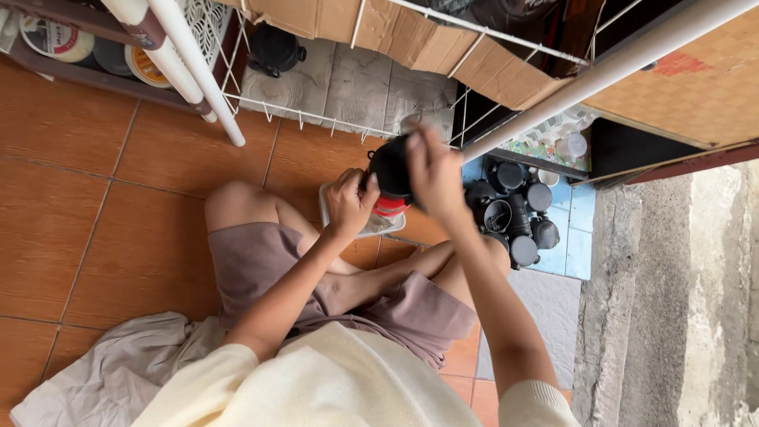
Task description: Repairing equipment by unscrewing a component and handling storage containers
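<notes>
You are sitting cross-legged on the orange tiled floor (118, 205), looking down at your own lap. Your left hand (350, 202) has its fingers curled round the near side of a black pot (392, 166), and your right hand (433, 178) closes over its far side, so both hands hold the pot up just above a white tray (371, 229). A red band (390, 207) shows directly under the pot; what it belongs to cannot be told. To your right, on a blue tiled patch, stands a cluster of similar black pots (514, 217), near the held one but apart from it. Another black pot (274, 51) sits beyond, behind a white wire rack (237, 95) lined with cardboard (443, 47). A grey cloth (111, 372) lies on the floor by your left hip.
</notes>
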